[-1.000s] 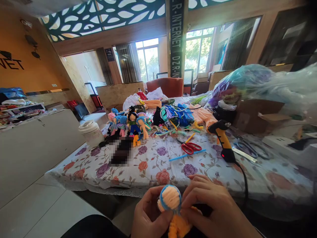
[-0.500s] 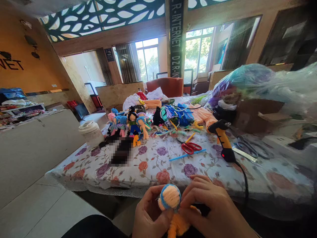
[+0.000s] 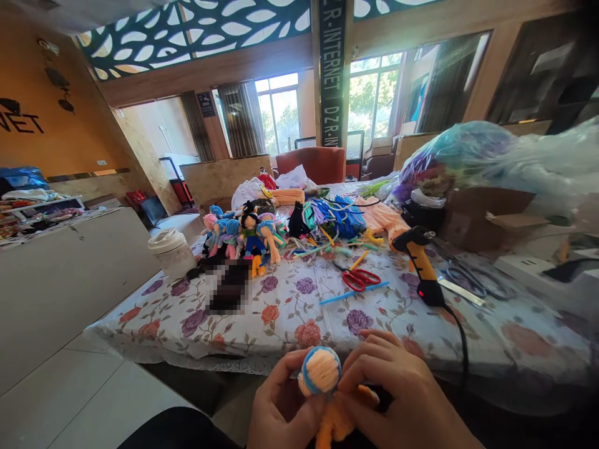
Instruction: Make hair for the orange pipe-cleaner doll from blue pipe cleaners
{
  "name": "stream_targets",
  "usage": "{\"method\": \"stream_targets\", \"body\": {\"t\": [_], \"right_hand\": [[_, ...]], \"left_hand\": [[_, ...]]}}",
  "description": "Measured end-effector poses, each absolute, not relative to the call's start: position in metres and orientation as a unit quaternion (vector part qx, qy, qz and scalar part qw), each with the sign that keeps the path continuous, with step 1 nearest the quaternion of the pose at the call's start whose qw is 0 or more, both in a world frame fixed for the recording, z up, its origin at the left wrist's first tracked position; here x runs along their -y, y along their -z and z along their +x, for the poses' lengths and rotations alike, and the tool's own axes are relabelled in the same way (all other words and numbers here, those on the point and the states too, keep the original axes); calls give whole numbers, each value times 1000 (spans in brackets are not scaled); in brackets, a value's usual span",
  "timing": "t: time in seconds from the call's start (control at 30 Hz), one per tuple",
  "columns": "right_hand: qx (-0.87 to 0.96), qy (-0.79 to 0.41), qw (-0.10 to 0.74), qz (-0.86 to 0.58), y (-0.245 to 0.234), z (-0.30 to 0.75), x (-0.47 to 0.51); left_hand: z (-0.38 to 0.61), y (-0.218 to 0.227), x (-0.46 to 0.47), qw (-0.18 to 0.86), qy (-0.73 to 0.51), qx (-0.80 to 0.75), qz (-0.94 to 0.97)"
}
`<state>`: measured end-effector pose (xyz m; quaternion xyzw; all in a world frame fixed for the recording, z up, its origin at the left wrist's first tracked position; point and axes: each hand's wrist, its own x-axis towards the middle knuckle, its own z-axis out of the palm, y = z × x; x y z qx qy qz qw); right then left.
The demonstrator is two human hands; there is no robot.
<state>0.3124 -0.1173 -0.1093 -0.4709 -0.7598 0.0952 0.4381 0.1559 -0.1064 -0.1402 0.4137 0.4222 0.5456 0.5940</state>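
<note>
Below the near table edge I hold a small yarn doll with a peach head ringed in blue and an orange body. My left hand is wrapped round its left side, thumb up against the head. My right hand closes over the doll's right side and body, fingers pressed at the neck. The lower part of the doll is hidden between my hands.
A floral tablecloth covers the table. On it lie red scissors, a blue pipe cleaner, an orange-black glue gun with a cord, several finished dolls, a pile of pipe cleaners, a white jar, a cardboard box and plastic bags.
The doll and both hands have shifted only slightly; my right fingers have moved a little at the doll's neck. Nothing on the table has moved.
</note>
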Motion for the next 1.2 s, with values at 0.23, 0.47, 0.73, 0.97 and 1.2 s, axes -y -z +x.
{"method": "stream_targets", "body": {"t": [0.23,0.47,0.73,0.97,1.2], "right_hand": [[754,-92,447,-472,113,311,117],[749,-104,444,-481,113,311,117],[742,-108,441,-493,113,310,118],[750,-100,435,-488,112,309,118],[747,-104,435,-491,113,309,118]], "left_hand": [[156,140,107,614,-550,-401,400],[157,138,106,608,-547,-400,414],[157,134,108,613,-544,-416,394],[158,132,108,598,-545,-424,407],[158,134,108,589,-547,-430,411]]}}
